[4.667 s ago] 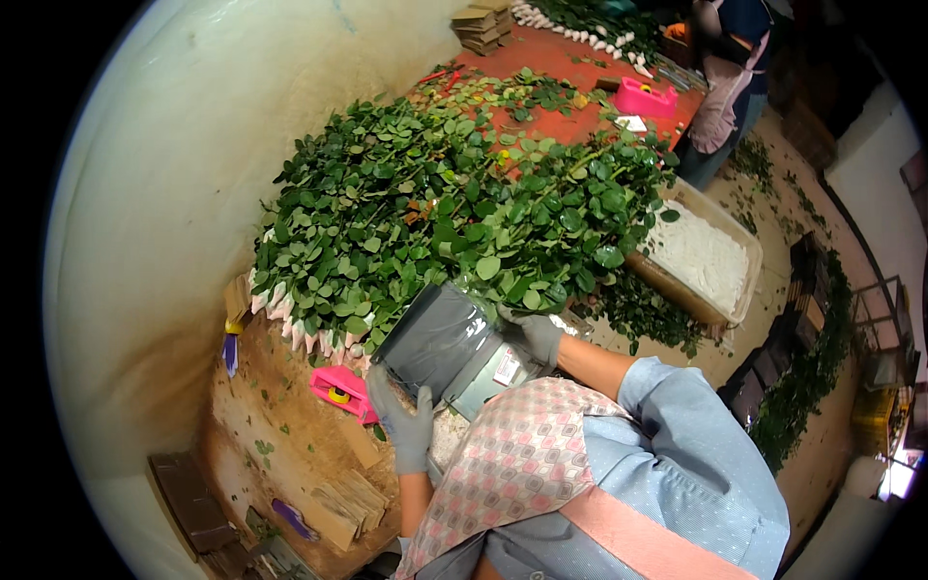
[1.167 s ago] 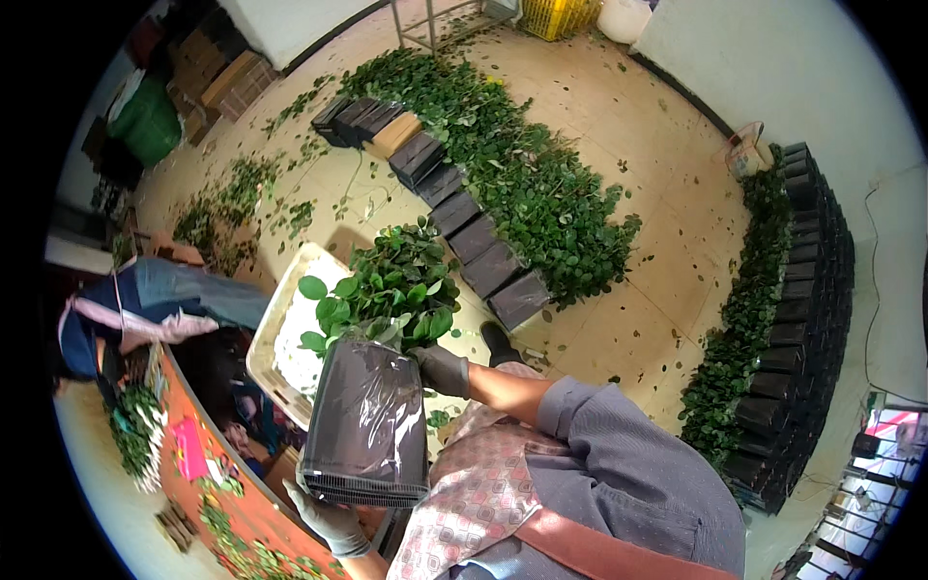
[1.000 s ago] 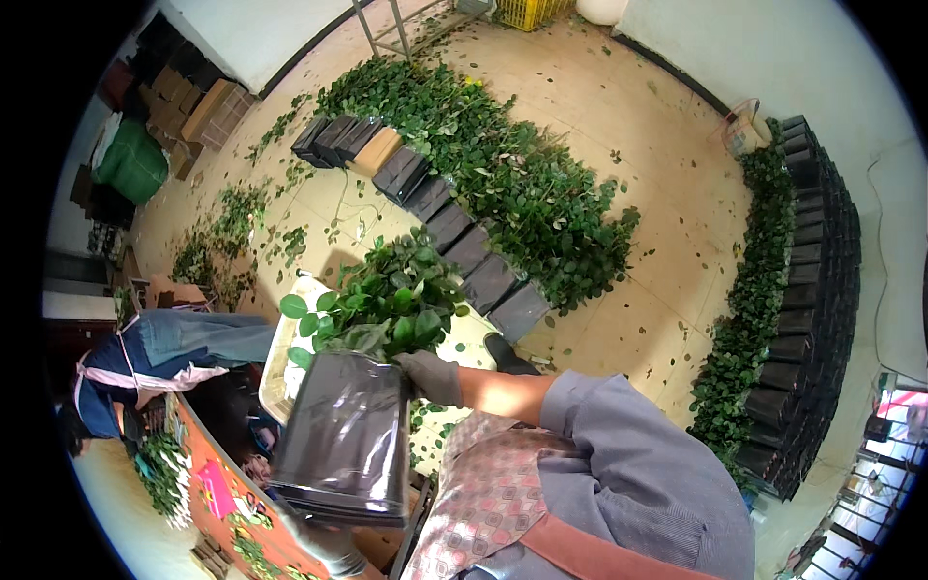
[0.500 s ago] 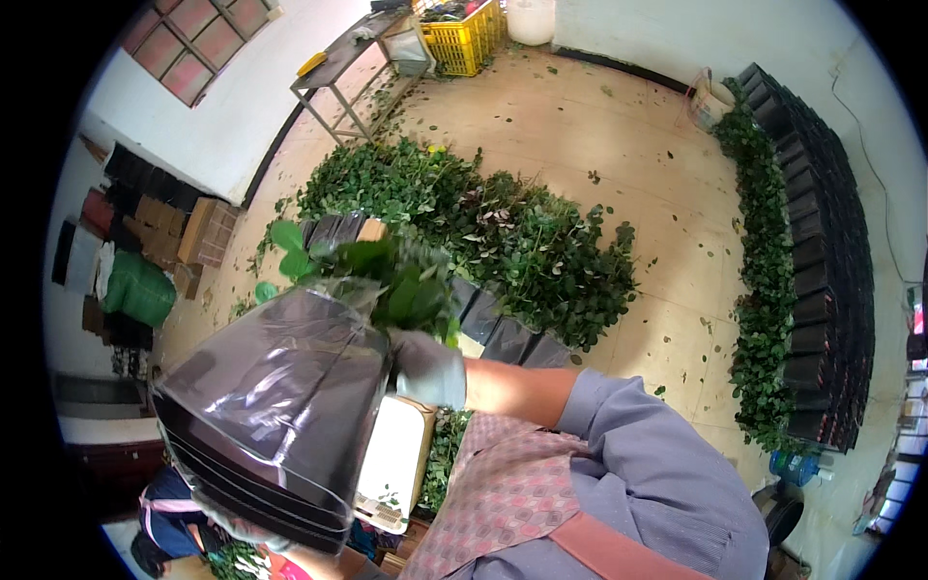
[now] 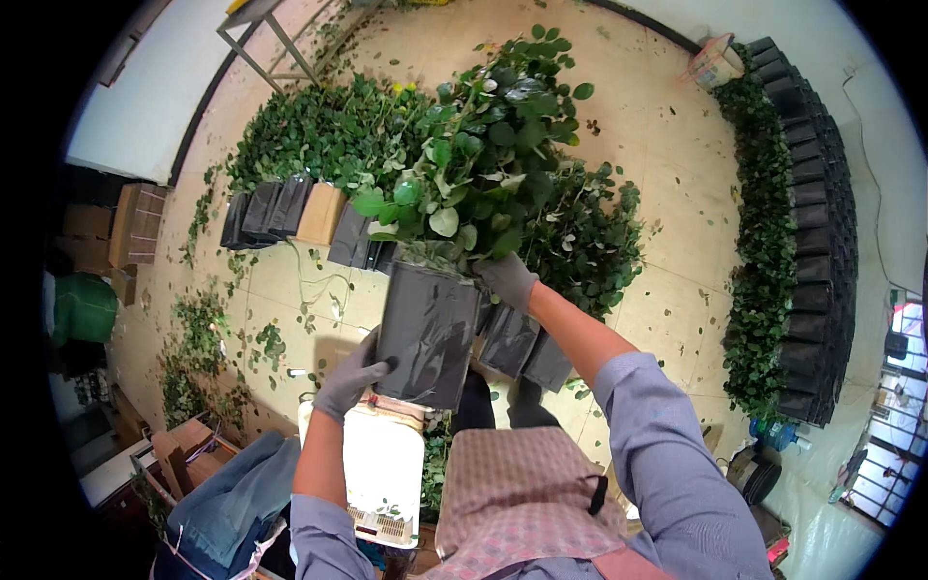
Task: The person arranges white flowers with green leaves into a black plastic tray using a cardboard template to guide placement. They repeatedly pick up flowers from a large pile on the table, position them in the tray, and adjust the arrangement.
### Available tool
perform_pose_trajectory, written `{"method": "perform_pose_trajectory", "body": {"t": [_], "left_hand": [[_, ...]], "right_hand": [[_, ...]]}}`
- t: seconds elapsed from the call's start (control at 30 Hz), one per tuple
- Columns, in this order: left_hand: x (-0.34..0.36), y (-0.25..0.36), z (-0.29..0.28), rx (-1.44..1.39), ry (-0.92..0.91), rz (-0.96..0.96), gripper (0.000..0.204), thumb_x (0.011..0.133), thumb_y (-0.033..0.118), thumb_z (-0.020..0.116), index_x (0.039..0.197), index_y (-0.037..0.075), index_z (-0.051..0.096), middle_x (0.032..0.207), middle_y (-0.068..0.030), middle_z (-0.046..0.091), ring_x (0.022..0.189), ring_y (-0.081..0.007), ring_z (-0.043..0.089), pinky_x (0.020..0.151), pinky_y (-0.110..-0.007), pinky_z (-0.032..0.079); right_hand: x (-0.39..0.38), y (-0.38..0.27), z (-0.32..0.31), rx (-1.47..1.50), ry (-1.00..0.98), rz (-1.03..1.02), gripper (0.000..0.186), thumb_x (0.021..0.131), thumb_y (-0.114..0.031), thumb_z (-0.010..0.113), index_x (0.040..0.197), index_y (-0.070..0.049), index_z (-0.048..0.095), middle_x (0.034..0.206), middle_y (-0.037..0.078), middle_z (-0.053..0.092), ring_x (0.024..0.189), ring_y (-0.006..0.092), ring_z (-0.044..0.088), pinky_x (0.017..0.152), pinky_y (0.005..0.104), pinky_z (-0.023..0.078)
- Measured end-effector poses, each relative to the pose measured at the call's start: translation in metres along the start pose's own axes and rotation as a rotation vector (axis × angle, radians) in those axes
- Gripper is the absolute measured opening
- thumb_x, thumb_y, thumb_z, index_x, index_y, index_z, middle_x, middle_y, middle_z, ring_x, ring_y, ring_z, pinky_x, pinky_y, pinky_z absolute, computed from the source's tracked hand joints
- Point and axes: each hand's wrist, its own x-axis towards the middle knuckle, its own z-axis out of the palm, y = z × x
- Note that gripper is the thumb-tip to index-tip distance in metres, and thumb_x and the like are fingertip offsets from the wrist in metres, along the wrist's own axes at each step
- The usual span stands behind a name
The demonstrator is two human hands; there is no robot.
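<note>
A bunch of leafy stems [image 5: 483, 135], its lower part in a black sleeve under clear plastic [image 5: 425, 333], is held out before me over the floor. My left hand [image 5: 356, 375], in a grey glove, is closed on the lower left side of this package. My right hand [image 5: 507, 285], gloved the same, grips it at the upper right, where the leaves come out of the sleeve. Beyond the bundle, a row of similar dark-sleeved bundles [image 5: 507, 343] lies with a tan one [image 5: 319, 213] among them, foliage facing away from me.
Upright dark bundles line the right wall [image 5: 802, 261]. A white tub [image 5: 382, 469] sits below my left arm, beside a bent-over co-worker [image 5: 217, 507]. Boxes [image 5: 130, 237] and a green sack [image 5: 82, 309] are at left, a metal stand [image 5: 266, 48] at the back.
I have turned away from the red table toward the floor row. The bundle has moved forward and upright in the view, and the co-worker now appears at lower left.
</note>
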Motion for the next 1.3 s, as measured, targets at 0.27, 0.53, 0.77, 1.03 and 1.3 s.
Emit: {"method": "perform_pose_trajectory", "body": {"t": [0.27, 0.53, 0.77, 1.03, 1.3], "left_hand": [[0.221, -0.19, -0.029, 0.29, 0.109, -0.092, 0.105, 0.071, 0.021, 0.087, 0.155, -0.005, 0.028, 0.151, -0.023, 0.045, 0.139, -0.0288, 0.046, 0.114, -0.035, 0.038], [0.296, -0.292, 0.027, 0.787, 0.344, -0.109, 0.088, 0.076, 0.04, 0.077, 0.148, 0.0, 0.044, 0.141, -0.0226, 0.055, 0.13, -0.0368, 0.054, 0.111, -0.04, 0.042], [0.184, -0.244, 0.034, 0.435, 0.243, -0.133, 0.072, 0.079, 0.041, 0.076, 0.137, 0.002, 0.058, 0.127, -0.0228, 0.066, 0.121, -0.0348, 0.062, 0.105, -0.04, 0.047], [-0.092, -0.423, 0.028, 1.036, 0.147, -0.446, 0.073, 0.092, 0.063, 0.049, 0.137, 0.007, 0.059, 0.125, -0.0227, 0.067, 0.109, -0.0405, 0.067, 0.093, -0.044, 0.054], [-0.187, -0.298, 0.117, 0.293, 0.78, -0.451, 0.055, 0.087, 0.049, 0.065, 0.121, 0.006, 0.07, 0.115, -0.0162, 0.073, 0.104, -0.032, 0.07, 0.093, -0.042, 0.052]], "right_hand": [[0.033, 0.121, 0.186, -0.207, -0.331, 0.165, 0.054, 0.092, -0.006, 0.057, 0.145, -0.007, 0.048, 0.142, 0.016, 0.053, 0.134, 0.0334, 0.048, 0.11, 0.0443, 0.04], [-0.077, 0.046, 0.299, 1.002, -0.08, 0.779, 0.053, 0.087, -0.017, 0.057, 0.137, 0.001, 0.053, 0.134, 0.024, 0.061, 0.12, 0.0372, 0.061, 0.103, 0.0368, 0.046], [-0.25, 0.043, 0.251, 0.672, -0.361, 1.05, 0.046, 0.087, -0.017, 0.056, 0.127, 0.004, 0.062, 0.132, 0.024, 0.063, 0.128, 0.0365, 0.057, 0.108, 0.0402, 0.044], [-0.407, 0.097, 0.216, 0.227, -0.764, 0.561, 0.034, 0.08, -0.023, 0.054, 0.1, -0.005, 0.075, 0.108, 0.021, 0.072, 0.105, 0.0393, 0.067, 0.092, 0.0458, 0.052], [-0.259, 0.111, 0.132, -0.083, -0.535, 0.025, 0.036, 0.085, -0.03, 0.061, 0.102, -0.002, 0.074, 0.105, 0.024, 0.072, 0.096, 0.0398, 0.07, 0.084, 0.0465, 0.055]]}}
